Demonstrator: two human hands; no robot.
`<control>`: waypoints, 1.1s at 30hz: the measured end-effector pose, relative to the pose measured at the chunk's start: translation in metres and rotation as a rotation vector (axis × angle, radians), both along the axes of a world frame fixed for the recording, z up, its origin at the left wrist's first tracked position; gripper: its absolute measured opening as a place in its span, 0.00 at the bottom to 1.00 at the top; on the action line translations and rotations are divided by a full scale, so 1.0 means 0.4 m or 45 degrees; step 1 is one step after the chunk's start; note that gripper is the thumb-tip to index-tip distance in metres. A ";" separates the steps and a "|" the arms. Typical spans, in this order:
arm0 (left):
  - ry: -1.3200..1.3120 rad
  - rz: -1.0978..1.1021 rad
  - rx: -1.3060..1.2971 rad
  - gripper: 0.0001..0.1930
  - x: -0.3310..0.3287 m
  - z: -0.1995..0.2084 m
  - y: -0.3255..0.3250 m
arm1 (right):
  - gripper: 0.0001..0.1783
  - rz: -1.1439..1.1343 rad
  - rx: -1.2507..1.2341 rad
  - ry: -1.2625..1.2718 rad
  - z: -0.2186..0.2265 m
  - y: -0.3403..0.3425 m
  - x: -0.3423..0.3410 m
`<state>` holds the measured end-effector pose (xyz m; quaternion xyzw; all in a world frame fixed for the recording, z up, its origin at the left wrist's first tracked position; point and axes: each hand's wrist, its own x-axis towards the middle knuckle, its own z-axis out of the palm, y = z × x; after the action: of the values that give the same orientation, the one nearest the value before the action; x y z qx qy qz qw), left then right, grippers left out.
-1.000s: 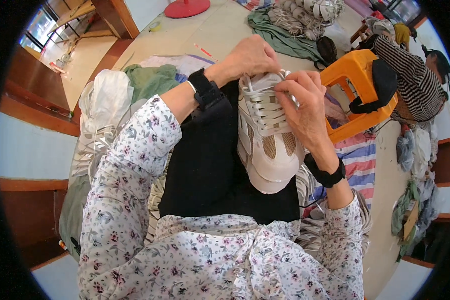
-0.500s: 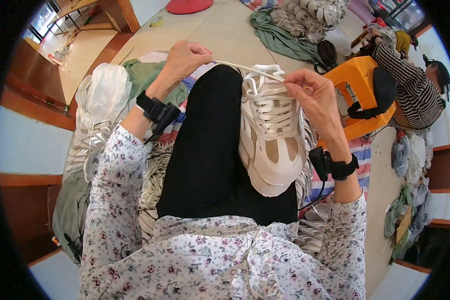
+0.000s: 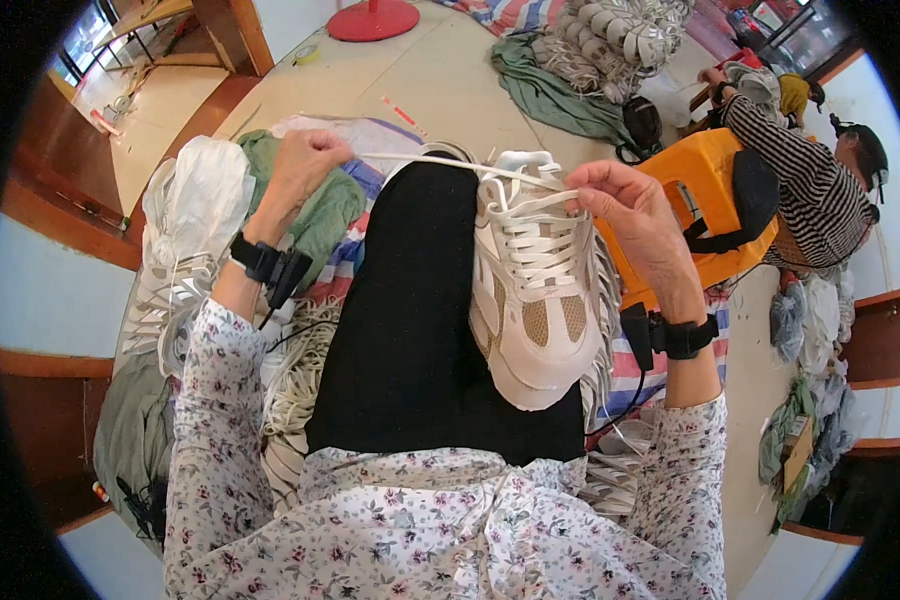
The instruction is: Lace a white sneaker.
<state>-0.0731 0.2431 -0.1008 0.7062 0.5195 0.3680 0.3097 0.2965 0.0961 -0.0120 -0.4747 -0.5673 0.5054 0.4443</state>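
Observation:
A white and beige sneaker [image 3: 540,330] with tan mesh panels rests on my lap, its toe pointing toward me. Its flat cream shoelace [image 3: 425,161] stretches taut leftward from the top eyelets. My left hand [image 3: 308,165], up and left of the shoe, pinches the far part of that lace between thumb and fingers. Beside the shoe's collar, my right hand [image 3: 625,205] has its thumb and fingertips pinched together on the lace near the upper eyelets. Exactly how the lace sits in the right fingertips is partly hidden.
Piles of shoe parts lie at left [image 3: 180,290] and far back [image 3: 610,45]. An orange stool [image 3: 705,170] with a black strap stands at right, near a person in a striped top [image 3: 810,170]. A striped sheet [image 3: 630,375] and bundled laces [image 3: 300,375] lie around my legs.
My left hand has moved left and slightly toward me, drawing a longer stretch of lace out. My right hand stays by the upper eyelets. The whole view has shifted slightly.

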 end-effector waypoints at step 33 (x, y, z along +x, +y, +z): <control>-0.325 -0.707 -0.143 0.07 0.347 0.149 -0.211 | 0.11 -0.193 0.559 -0.700 -0.014 -0.025 -0.015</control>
<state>0.0657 0.1586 -0.0410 0.7509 0.2832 0.3258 0.4998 0.2905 0.0862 -0.0177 -0.5268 -0.7239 0.1907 0.4027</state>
